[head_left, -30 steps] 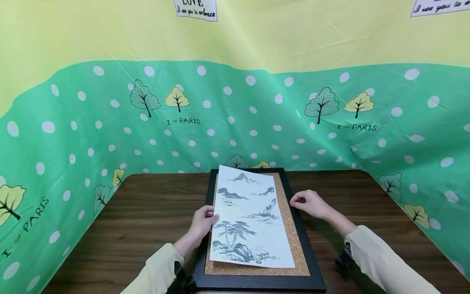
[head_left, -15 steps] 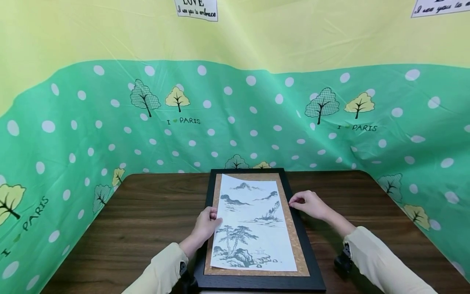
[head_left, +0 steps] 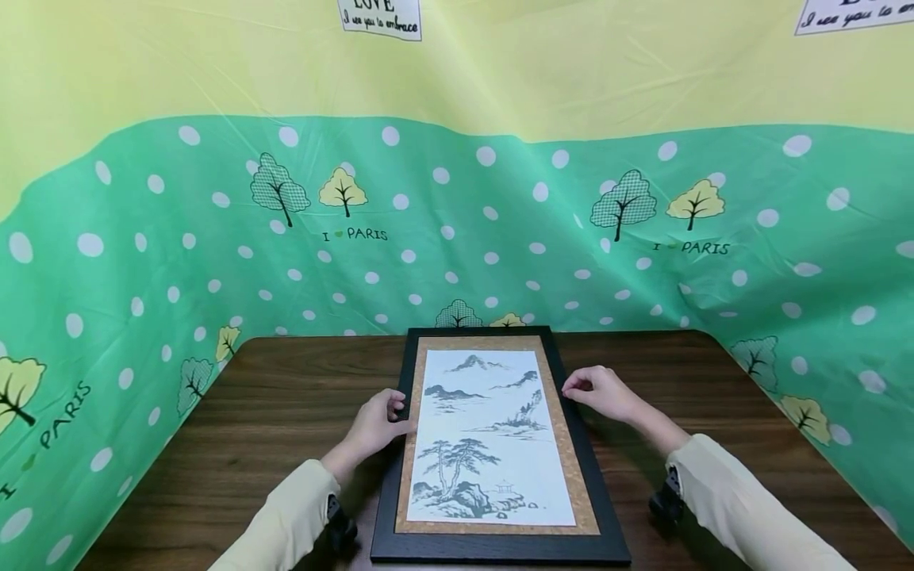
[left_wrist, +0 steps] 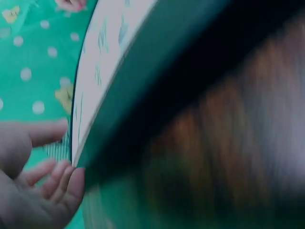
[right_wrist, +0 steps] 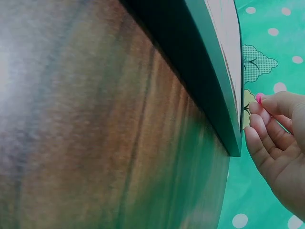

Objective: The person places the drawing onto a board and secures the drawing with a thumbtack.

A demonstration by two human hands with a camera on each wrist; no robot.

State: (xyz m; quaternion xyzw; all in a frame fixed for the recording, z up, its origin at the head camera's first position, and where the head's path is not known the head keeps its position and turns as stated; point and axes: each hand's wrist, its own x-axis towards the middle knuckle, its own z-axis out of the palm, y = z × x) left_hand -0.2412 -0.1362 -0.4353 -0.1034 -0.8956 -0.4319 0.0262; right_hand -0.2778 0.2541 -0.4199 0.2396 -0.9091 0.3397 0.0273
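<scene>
A sheet of paper [head_left: 493, 436] printed with an ink landscape lies flat on a cork board [head_left: 571, 468] with a black frame [head_left: 500, 547]. My left hand [head_left: 374, 420] is at the frame's left edge, its thumb pointing over the frame toward the cork. In the left wrist view, its thumb and fingers [left_wrist: 71, 186] stand apart, with the fingertips right at the frame's edge. My right hand [head_left: 600, 392] is at the frame's right edge. Between its thumb and index finger it pinches a small pink push pin [right_wrist: 259, 98], mostly hidden by the fingertips.
The framed board lies on a dark brown wooden table [head_left: 300, 396], its far edge near the table's back. A green and yellow patterned cloth [head_left: 428, 198] hangs behind and around the table.
The paper, lifted and tilted at first, has come down flat on the cork. My left hand has let go of its left edge and drawn back left. The right hand has stayed nearly still.
</scene>
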